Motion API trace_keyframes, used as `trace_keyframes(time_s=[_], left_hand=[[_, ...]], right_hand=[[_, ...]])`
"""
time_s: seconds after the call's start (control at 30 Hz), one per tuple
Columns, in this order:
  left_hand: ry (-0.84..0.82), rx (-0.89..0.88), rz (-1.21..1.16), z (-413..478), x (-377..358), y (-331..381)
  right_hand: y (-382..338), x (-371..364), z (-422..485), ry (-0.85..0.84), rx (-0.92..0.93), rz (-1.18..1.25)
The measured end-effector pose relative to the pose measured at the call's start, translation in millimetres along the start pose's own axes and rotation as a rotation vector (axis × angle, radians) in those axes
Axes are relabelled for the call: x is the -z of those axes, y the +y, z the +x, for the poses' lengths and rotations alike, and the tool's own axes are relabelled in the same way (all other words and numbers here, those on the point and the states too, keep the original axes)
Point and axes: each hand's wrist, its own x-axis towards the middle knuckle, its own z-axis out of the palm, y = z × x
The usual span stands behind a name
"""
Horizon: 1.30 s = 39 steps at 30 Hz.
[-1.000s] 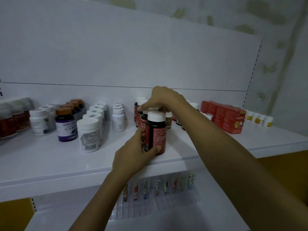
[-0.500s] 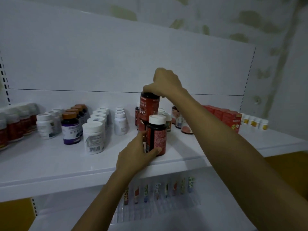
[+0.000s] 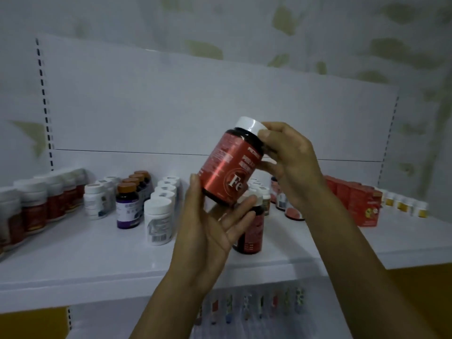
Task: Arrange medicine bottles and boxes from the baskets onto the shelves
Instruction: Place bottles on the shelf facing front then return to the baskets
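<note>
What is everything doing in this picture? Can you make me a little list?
Held bottle: red Fe bottle, white cap, tilted, up above the shelf
Right hand: grips its cap end
Left hand: fingers straight, propping its bottom
On shelf: a matching red bottle behind the left hand, white bottles to the left, red boxes to the right

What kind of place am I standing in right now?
Probably a pharmacy or drugstore aisle: a white slotted shelf carries rows of capped pill bottles and red medicine boxes, and the right hand grips a red Fe bottle.
</note>
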Motion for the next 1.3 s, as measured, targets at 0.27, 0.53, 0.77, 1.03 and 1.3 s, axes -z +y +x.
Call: trace_keyframes(time_s=[0.27,0.53,0.77,1.03,1.3], left_hand=[[0.058,-0.775,0.745,-10,18,-23],[-0.202,-1.265,1.653,-18,42,-40],[0.008,0.207,0.240,-29,15,-32],[0.007,-0.401,0.656,-34,16,-33],[-0.139,-0.724,1.038,-34,32,-49]], right_hand=[[27,-9,-61,0.150,-0.195,0.373],[30,-8,-104,0.132,-0.231,0.401],[43,6,-110,0.071,-0.170,0.400],[43,15,-116,0.103,-0.078,0.167],[48,10,-120,0.093,-0.184,0.276]])
